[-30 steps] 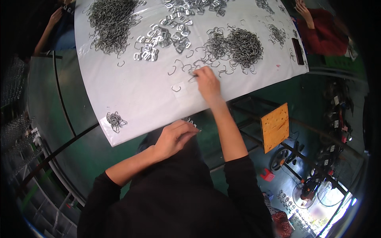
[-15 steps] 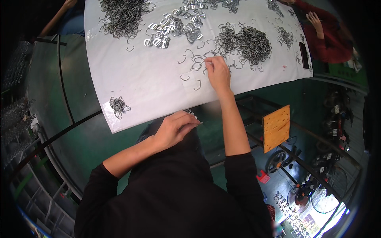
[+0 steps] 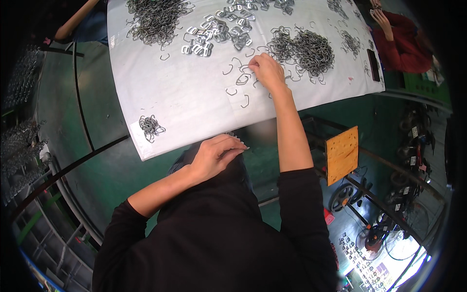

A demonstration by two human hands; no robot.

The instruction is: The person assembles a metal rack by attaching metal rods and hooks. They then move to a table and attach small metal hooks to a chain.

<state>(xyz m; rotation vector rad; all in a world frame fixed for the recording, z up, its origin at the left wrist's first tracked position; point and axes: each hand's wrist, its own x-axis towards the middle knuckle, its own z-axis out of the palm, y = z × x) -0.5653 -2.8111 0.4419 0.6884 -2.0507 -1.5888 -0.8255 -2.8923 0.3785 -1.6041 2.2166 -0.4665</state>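
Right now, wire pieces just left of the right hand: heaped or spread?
Spread: the wire pieces lie loosely scattered on the white sheet, with gaps between most, though a couple overlap.

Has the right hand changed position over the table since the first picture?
Yes. The right hand has gone slightly farther forward, judged against the near edge of the white table.

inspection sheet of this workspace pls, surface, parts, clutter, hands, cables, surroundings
surface: white-covered table
job's things: bent wire pieces, piled and scattered; silver slotted buckles between two piles
clutter: dark rectangular object near the right edge
hands: left hand before the near edge, contents mostly hidden; right hand at loose wire pieces, grip unclear
cables: nothing seen on the table
surroundings: green floor, yellow board at right, people at both far sides
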